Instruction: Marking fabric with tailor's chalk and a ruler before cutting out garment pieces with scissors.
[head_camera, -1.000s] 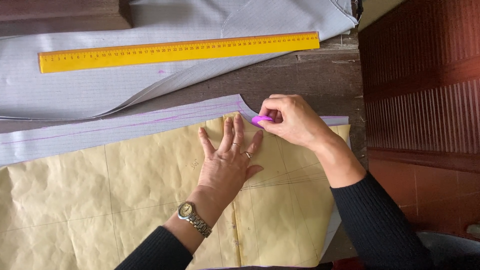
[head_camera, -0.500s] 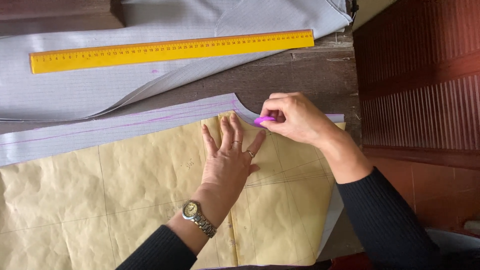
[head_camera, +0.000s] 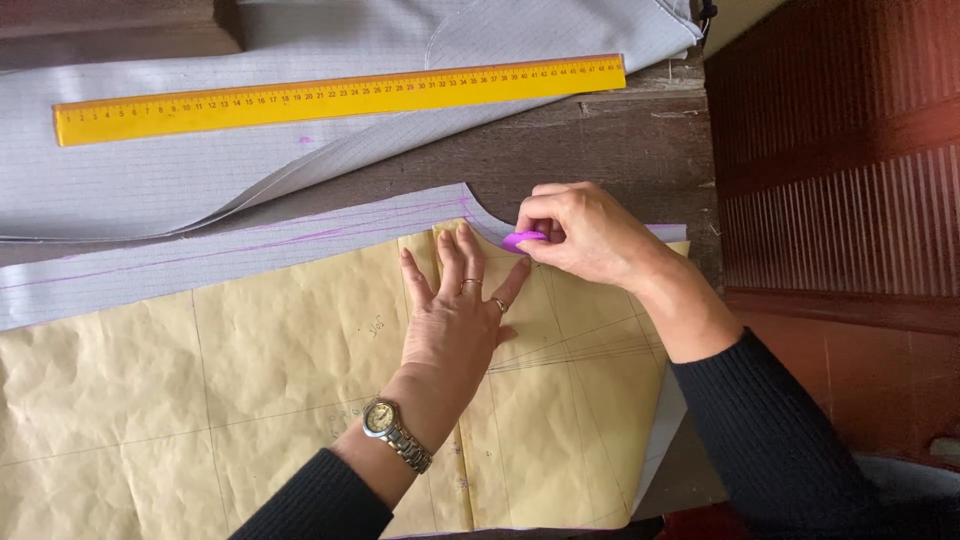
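Dark wooden table (head_camera: 600, 150), spread with pale fabric and one sheet of yellow pattern paper (head_camera: 250, 400).

Counted: one yellow ruler (head_camera: 340, 98) lying on the upper grey fabric piece (head_camera: 200, 170), a second grey fabric piece (head_camera: 200, 255) under the paper's top edge, one piece of purple chalk (head_camera: 522, 240), one wristwatch (head_camera: 395, 432), two rings. Shifted only slightly since a second ago, chalk kept at the paper's curved upper corner. Left hand (head_camera: 455, 320) pressed flat on the paper, fingers spread wide. Right hand (head_camera: 585, 235) curled, fingertips pinched narrow around the chalk, touching the fabric edge.
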